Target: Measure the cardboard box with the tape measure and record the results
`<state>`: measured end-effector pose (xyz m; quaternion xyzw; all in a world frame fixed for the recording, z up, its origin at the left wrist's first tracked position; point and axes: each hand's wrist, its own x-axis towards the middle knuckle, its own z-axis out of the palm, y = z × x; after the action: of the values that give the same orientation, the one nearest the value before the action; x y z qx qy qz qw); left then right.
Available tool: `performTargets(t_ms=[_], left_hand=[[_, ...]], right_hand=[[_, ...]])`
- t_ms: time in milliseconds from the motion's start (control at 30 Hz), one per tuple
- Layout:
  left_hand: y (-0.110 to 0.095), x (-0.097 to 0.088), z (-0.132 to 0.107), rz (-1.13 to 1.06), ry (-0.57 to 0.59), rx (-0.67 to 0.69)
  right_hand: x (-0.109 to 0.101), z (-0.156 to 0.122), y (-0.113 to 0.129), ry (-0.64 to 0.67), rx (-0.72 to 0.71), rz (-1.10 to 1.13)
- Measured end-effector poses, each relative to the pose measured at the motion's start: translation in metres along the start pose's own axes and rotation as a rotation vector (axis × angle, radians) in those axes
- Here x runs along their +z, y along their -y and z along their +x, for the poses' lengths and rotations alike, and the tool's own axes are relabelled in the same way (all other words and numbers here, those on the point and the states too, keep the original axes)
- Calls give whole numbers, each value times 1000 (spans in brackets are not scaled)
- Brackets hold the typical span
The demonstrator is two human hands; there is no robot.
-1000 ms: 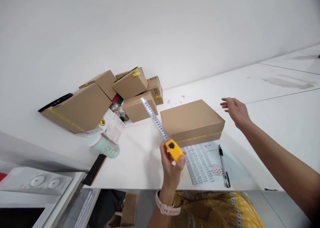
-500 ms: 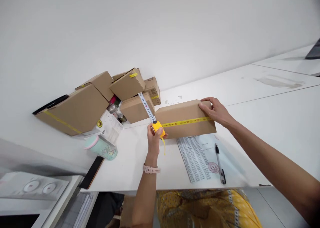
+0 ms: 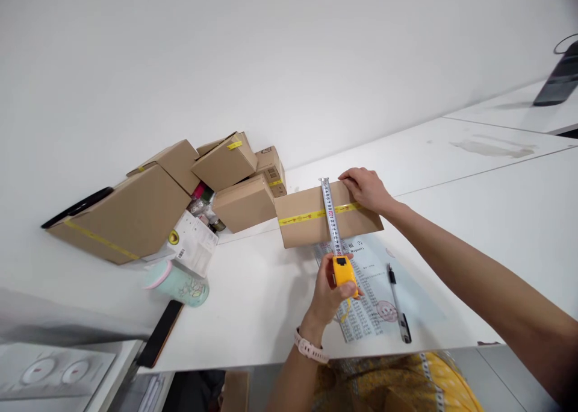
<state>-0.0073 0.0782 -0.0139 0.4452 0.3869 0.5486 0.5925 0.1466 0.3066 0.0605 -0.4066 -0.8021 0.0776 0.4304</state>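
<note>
A brown cardboard box (image 3: 303, 222) with a yellow tape stripe stands on edge on the white table (image 3: 253, 291). My right hand (image 3: 366, 188) grips its top right edge, fingers curled over it. My left hand (image 3: 332, 291) is closed on a yellow tape measure (image 3: 344, 271) just in front of the box. Its white blade (image 3: 330, 214) runs up across the box's front face to the top edge. A printed sheet (image 3: 365, 291) lies under my left hand, with a black pen (image 3: 397, 303) on it to the right.
A heap of cardboard boxes (image 3: 180, 183) leans against the wall at the back left. In front of it are a white packet (image 3: 194, 243), a mint-green cup (image 3: 180, 282) on its side and a dark phone (image 3: 160, 332). A dark device (image 3: 557, 78) sits far right.
My left hand has carried the tape measure from the box's left end to its front, and the blade now crosses the box face. My right hand slid left along the top edge.
</note>
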Motion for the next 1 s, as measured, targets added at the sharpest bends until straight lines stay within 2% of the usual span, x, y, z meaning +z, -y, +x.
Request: performTargets(t_ms=[267, 500, 600, 800, 1000], left_hand=[[17, 8, 0, -23, -38, -43], [34, 29, 7, -8, -163, -20], [43, 34, 10, 7, -183, -2], [52, 24, 16, -45, -175, -89], [47, 17, 15, -35, -138, -123]], right_hand=[[6, -3, 2, 77, -150, -305], [8, -4, -1, 74, -192, -402], [9, -4, 0, 75, -191, -421], [9, -6, 1, 68, -201, -414], [9, -8, 2, 70, -185, -384]])
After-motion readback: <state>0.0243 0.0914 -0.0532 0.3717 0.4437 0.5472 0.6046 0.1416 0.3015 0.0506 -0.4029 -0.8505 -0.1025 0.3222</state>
